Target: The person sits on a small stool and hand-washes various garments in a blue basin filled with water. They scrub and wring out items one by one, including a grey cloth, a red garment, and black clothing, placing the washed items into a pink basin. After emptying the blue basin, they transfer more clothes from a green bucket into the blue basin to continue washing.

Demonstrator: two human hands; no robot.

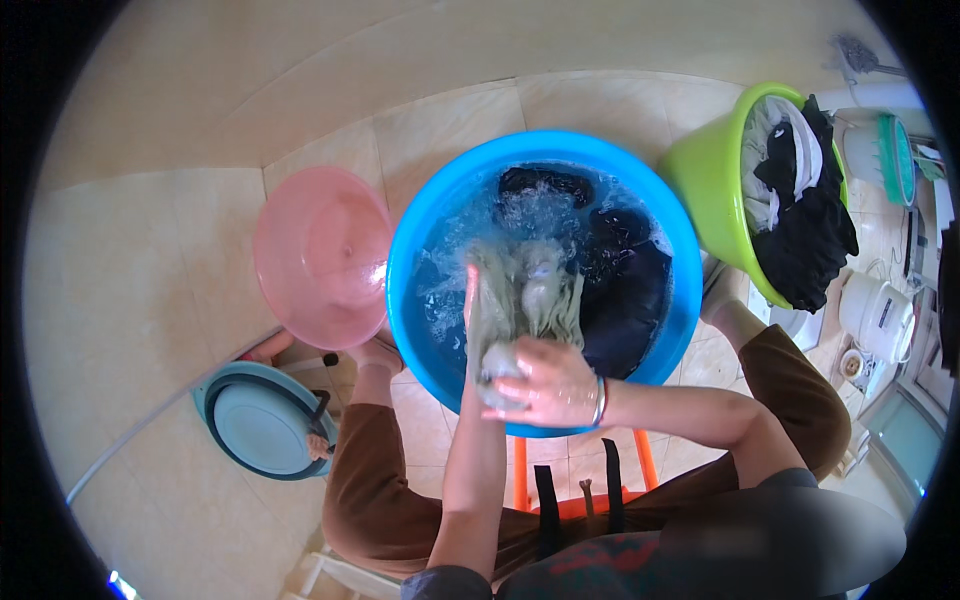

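A wide blue tub [412, 350] of water stands in front of me, with dark wet clothes [630, 295] floating along its right and far sides. Over its near half, a soaked grey-green garment [545, 300] hangs bunched up on my left hand [473, 295]. The cloth hides most of the left fingers, but a straight, pinkish edge of the hand shows. My right hand [548, 385], with bands at the wrist, is closed around a pale rounded lump [502, 368] against the left wrist. Whether that lump is soap or wadded cloth is unclear.
A pink basin [320, 255] leans left of the tub. A light green bucket [705, 190] heaped with black and grey clothes stands to the right. Pale blue basins [262, 428] lie lower left. An orange stool [645, 460] supports the tub between my knees. A white lidded container [877, 315] stands far right.
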